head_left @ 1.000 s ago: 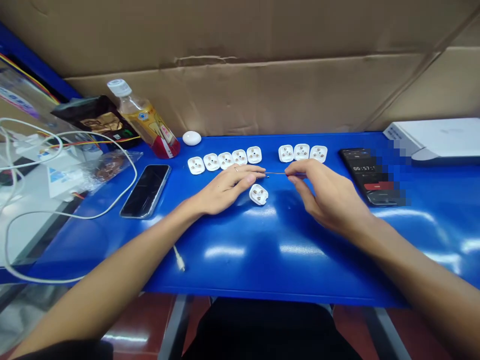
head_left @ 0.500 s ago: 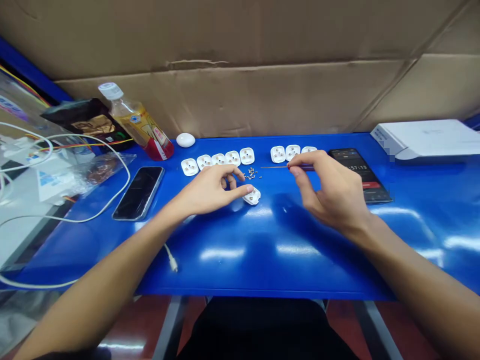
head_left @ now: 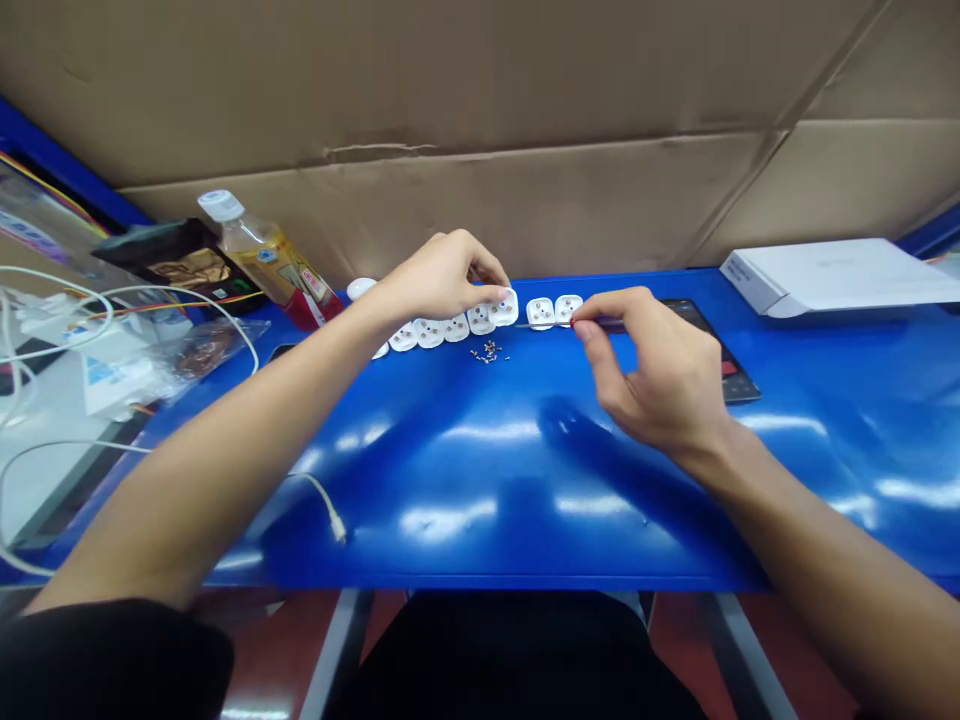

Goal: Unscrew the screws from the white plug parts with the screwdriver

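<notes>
Pinching a likely light, rigid white piece point(head_left: 504, 309) by its handy rim, the left hand point(head_left: 450, 275) neighbours the right hand point(head_left: 660, 370), which clasps a tool point(head_left: 549, 325).

Left hand point(head_left: 450, 275) and right hand point(head_left: 664, 365) pinch, forearms point(head_left: 274, 415) reaching forward.

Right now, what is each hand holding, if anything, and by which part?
Left hand: white plastic piece, by its edge. Right hand: slim tool, by its handle.

A short black left sleeve point(head_left: 127, 655) shows; both forearms point(head_left: 247, 465) are bare, the lap clothing point(head_left: 517, 660) plain black
</notes>
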`<state>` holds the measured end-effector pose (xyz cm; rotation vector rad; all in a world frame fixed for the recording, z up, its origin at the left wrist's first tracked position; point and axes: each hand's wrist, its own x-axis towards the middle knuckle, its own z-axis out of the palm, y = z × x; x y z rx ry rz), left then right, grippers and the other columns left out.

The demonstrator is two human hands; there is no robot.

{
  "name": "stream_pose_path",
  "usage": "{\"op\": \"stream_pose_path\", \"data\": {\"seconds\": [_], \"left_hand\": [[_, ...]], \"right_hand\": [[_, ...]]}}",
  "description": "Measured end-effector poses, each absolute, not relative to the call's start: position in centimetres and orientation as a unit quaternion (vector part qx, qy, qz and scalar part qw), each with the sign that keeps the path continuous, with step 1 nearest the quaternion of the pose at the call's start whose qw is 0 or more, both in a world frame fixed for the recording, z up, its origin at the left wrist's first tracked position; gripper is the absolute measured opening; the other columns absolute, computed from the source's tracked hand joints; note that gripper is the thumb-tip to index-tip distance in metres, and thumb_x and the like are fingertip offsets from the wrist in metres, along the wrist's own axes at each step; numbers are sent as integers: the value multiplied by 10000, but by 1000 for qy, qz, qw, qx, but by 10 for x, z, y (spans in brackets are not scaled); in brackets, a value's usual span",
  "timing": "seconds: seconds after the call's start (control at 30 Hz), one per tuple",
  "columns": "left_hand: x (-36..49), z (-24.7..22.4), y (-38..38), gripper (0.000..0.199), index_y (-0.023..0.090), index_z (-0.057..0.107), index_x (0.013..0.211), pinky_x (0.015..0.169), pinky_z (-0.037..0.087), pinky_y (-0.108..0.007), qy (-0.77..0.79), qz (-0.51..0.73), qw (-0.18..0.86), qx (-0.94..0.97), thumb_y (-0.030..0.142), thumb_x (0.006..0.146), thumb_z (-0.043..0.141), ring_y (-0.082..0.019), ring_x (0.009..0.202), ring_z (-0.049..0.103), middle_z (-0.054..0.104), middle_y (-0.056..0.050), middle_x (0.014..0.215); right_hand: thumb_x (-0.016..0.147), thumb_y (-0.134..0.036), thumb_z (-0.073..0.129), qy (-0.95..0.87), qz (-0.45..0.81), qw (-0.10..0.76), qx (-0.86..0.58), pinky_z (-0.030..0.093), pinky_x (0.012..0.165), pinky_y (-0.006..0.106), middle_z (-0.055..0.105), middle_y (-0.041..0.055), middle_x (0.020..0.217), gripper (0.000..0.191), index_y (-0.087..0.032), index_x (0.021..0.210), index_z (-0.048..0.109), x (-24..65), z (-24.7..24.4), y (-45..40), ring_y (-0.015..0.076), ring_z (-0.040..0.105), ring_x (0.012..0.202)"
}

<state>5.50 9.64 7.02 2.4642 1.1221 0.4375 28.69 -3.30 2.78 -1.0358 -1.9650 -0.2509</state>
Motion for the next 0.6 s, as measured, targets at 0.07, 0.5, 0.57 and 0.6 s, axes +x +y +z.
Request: {"op": "stream_pose_path", "data": {"seconds": [0.07,0.5,0.57,0.6], "left_hand": [[62,66,112,206,196,852,957,939,520,-415,393,149,203,884,355,855,772,-253,892,727,817,-73,939],[76,37,129,185,184,842,938,914,526,-375,415,99,176,887,316,847,750,-261,978,742,825,-78,975],[79,38,129,274,175,837,1028,937,526,-381,421,108,168,885,366,854,745,-269,1018,737,821,-92,1047],[81,38,130,329,172,827,1089,953,525,-386,420,117,164,885,391,860,740,-275,1049,734,815,-99,1100]], "right_hand": [[1015,-162,565,-789,-100,434,-422,585,819,385,781,85,1010,136,-212,1095,663,287,27,-33,243,746,884],[1009,-202,569,-809,-109,399,-417,547,713,335,782,53,965,88,-229,1068,629,288,22,-36,208,740,794],[1010,-218,570,-810,-105,394,-420,529,682,329,779,45,932,63,-227,1038,626,288,22,-37,196,727,743],[1010,-226,571,-811,-101,391,-423,519,665,328,775,40,906,55,-228,1023,625,287,22,-37,191,718,715]]}}
